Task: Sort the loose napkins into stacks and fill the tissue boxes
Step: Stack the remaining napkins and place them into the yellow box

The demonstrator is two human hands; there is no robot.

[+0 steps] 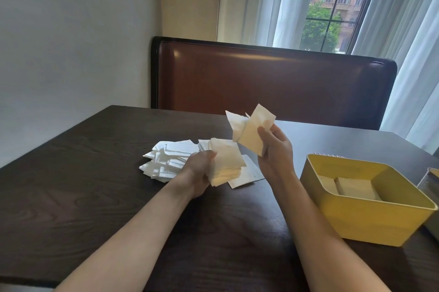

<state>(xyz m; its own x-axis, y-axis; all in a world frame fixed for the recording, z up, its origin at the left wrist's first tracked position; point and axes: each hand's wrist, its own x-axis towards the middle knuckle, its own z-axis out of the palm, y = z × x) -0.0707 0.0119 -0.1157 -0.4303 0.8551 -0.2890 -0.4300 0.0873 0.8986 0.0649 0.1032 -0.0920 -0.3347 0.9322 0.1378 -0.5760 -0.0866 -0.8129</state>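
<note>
sorting is judged to be under way. a stack of napkins (pixel 226 165) is gripped in the left hand (pixel 202 172) above the worktop (pixel 83 184), a few napkins (pixel 249 130) are pinched in the right hand (pixel 275 149). a loose pile (pixel 166 161) lies beside. next, squared edges are called for before the yellow box (pixel 356 218) is filled.
</note>
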